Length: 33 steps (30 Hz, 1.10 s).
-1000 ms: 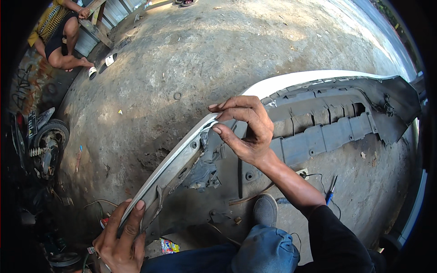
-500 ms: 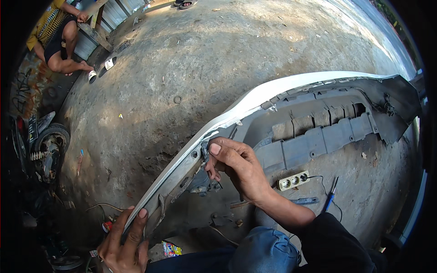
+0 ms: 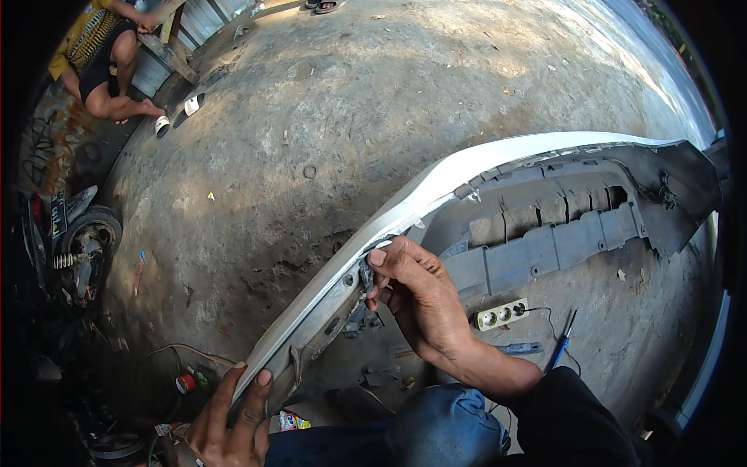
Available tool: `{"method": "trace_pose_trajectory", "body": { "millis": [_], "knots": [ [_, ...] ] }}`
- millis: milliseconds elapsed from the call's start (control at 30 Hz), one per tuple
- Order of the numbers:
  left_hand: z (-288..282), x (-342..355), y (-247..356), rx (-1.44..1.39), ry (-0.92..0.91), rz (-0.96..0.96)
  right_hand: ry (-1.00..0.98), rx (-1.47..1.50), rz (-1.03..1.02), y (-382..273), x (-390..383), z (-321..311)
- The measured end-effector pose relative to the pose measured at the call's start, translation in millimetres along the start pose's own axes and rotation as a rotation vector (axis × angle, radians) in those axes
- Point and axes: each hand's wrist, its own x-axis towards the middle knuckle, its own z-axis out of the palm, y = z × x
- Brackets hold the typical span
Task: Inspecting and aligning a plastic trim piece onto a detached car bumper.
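Observation:
A long car bumper (image 3: 486, 162), white outside with a grey-black inner side, stretches from my lap to the far right. My left hand (image 3: 233, 420) grips its near end, fingers on the white face and thumb over the edge. Farther along, my right hand (image 3: 428, 300) is closed in a pinch on the bumper's inner edge, at a dark, ragged patch beside a round hole. Its thumb presses from above; the other fingertips are partly hidden behind the edge. Below that hand hang torn dark plastic bits (image 3: 359, 321).
On the concrete, right of my knee, lie a power strip (image 3: 500, 314) with a plug in it and a blue-handled soldering iron (image 3: 562, 347). A motorcycle (image 3: 85, 253) stands at left, near a red roll (image 3: 185, 383). A seated person (image 3: 105, 58) is at far left.
The bumper's near part has shifted slightly right, and my left hand has moved right with it. My right hand stays pinched at the inner edge, its wrist turned a little.

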Motion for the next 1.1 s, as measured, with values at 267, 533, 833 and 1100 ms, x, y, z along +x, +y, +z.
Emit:
{"method": "trace_pose_trajectory", "body": {
  "millis": [267,533,833,1100],
  "knots": [
    [-3,4,-8,0.017,0.008,0.064,0.132,-0.061,0.031,-5,-3,7],
    [17,-8,-10,-0.049,0.023,-0.020,0.132,-0.282,-0.009,-12,-3,10],
    [14,-6,-14,-0.074,-0.024,0.013,0.077,-0.375,0.052,-23,-1,8],
    [13,5,-17,-0.045,0.128,0.110,0.139,-0.267,0.067,-20,0,8]
  ]
}}
